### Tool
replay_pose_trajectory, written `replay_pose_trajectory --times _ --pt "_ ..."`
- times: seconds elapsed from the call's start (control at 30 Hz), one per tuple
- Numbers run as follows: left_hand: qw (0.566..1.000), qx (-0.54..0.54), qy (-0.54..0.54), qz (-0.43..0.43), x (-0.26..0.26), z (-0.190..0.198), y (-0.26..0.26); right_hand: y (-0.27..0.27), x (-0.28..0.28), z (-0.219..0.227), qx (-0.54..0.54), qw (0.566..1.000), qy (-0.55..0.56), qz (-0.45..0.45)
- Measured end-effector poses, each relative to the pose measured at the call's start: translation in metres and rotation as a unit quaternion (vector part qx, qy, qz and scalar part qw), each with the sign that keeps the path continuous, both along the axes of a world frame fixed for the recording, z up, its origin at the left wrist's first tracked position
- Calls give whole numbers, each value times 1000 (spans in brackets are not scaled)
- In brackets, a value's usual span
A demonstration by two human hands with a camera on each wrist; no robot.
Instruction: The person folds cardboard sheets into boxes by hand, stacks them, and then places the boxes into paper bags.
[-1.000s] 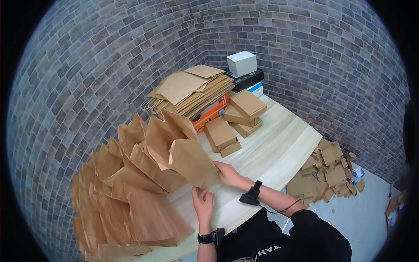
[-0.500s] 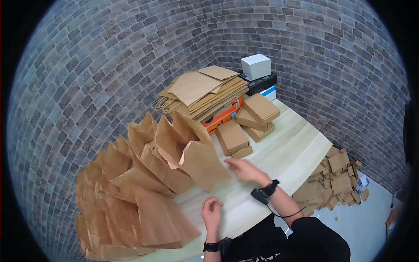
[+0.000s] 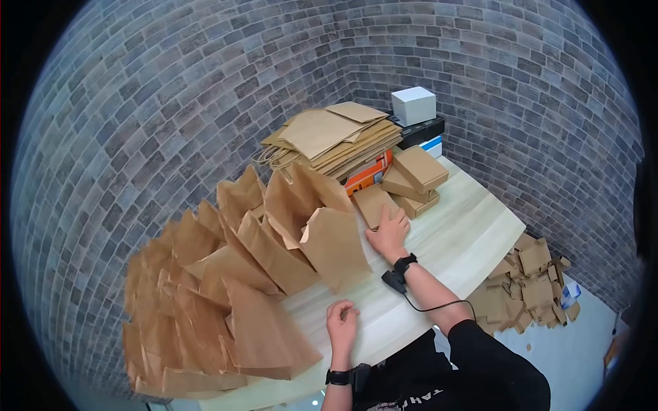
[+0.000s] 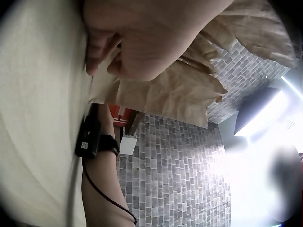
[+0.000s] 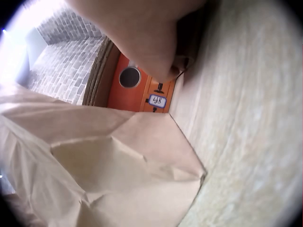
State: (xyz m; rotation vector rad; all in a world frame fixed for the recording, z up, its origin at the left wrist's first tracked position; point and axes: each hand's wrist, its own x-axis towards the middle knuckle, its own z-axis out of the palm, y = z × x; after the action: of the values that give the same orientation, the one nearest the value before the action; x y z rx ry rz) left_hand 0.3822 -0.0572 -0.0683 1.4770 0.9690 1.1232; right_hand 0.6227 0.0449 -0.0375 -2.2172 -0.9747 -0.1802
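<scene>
My right hand (image 3: 389, 234) is at the near end of a small brown cardboard box (image 3: 372, 204), fingers over its top and thumb at its near left side. The hand hides part of that box. In the right wrist view, the thumb side of the right hand (image 5: 142, 35) shows beside the orange box. My left hand (image 3: 342, 325) is near the table's front edge, its fingers loosely curled with nothing in them. Between the hands and to their left stands an upright, open-topped brown paper bag (image 3: 336, 250), the nearest of several.
More standing paper bags (image 3: 260, 342) fill the table's left side. Flat paper bags (image 3: 336, 137) lie stacked on an orange box (image 3: 369, 175). Further cardboard boxes (image 3: 421, 169) are piled beside it, and a white box (image 3: 414, 106) stands behind. Cardboard boxes (image 3: 534, 267) are heaped on the floor.
Both hands have let go of the nearest paper bag, which stays standing. My right hand has moved forward to the small cardboard box; the left has drawn away from the bag, fingers loosely curled.
</scene>
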Motion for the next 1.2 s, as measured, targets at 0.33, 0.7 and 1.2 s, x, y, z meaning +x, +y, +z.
replay_pose_trajectory --times 0.33,0.7,1.2 --pt "996 -57 55 -45 -14 -9 -3 -183 53 47 178 877 434 107" --pt "959 61 69 -268 -8 84 -44 -277 -9 53 22 577 738 348" --pt "988 -97 -81 -92 -75 39 -36 -215 -83 86 67 856 276 432"
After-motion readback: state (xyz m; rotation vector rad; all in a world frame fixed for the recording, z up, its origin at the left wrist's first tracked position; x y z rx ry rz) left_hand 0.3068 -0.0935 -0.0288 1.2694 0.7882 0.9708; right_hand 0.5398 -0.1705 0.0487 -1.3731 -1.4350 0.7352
